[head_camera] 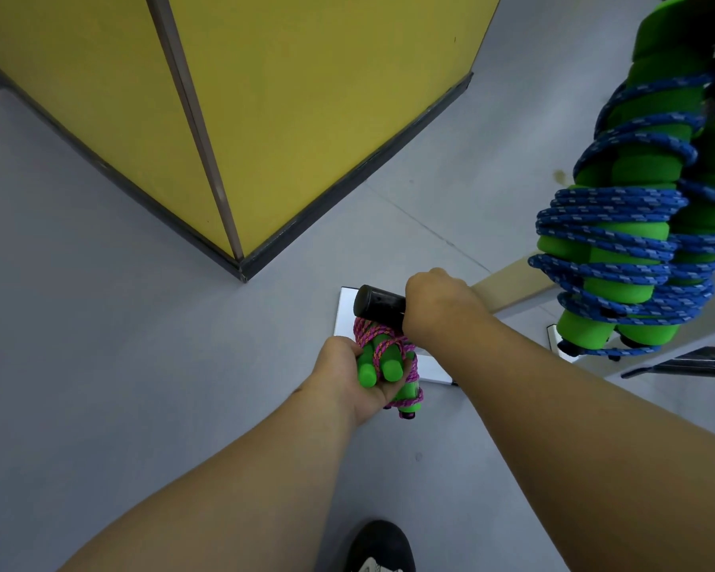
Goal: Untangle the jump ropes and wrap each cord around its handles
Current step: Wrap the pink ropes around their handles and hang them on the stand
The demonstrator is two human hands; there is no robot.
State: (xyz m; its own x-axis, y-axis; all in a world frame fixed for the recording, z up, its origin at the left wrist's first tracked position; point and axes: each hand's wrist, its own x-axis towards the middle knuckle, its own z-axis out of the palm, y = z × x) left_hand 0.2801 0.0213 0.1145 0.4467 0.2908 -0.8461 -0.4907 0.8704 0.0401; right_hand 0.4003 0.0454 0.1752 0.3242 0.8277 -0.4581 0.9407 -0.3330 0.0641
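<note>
Counting two wrapped jump ropes (pixel 389 365), perhaps four handles (pixel 620 241).

The blue rope bundle (pixel 636 225) runs off the right edge. The right hand (pixel 438 307) hides its fingers and part of the black thing (pixel 376 304). The shoe (pixel 378 547) is cut off below.

Handles (pixel 620 258): I see matt green foam.
Blue cord (pixel 603 237): braided, woven-looking.
Pink cord (pixel 378 338): braided too.
Black cylinder (pixel 378 305): dull rubbery finish.
Floor (pixel 100 365): smooth grey.
</note>
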